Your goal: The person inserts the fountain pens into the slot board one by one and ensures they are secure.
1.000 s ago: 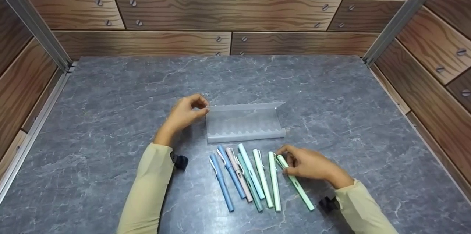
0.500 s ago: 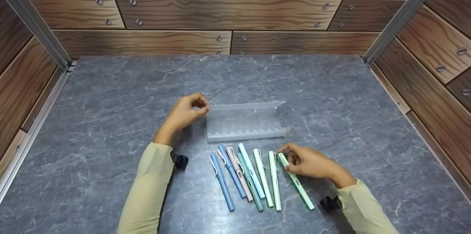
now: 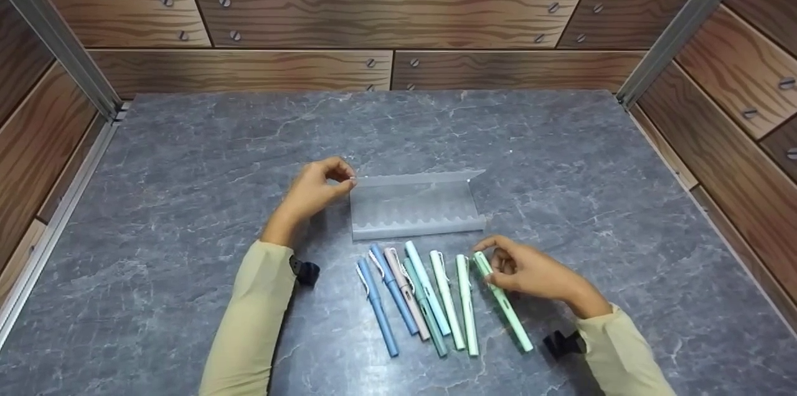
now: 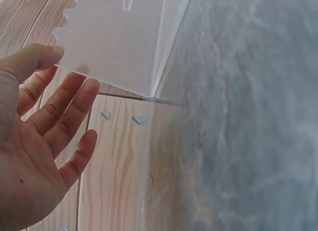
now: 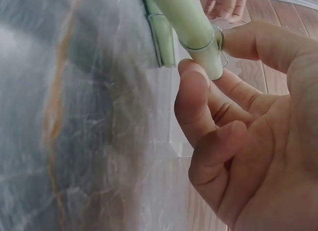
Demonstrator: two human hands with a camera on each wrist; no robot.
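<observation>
In the head view my left hand pinches the upper left corner of a clear plastic pen tray with scalloped edges. The left wrist view has the thumb in front of the tray's sheet and a fingertip showing through behind it. My right hand holds a light green pen near its upper end; thumb and fingers are around it in the right wrist view, where the pen slants past the fingertips. Left of it lie two paler green pens, apart from the held one.
More pens lie in a loose row below the tray: a light blue pen, a teal pen, a mauve pen and two blue pens. They sit on a grey marbled table. Wood-patterned walls surround it.
The right hand has shifted slightly up and right, and the upper end of the light green pen has moved up with it. The left hand and tray look almost unmoved.
</observation>
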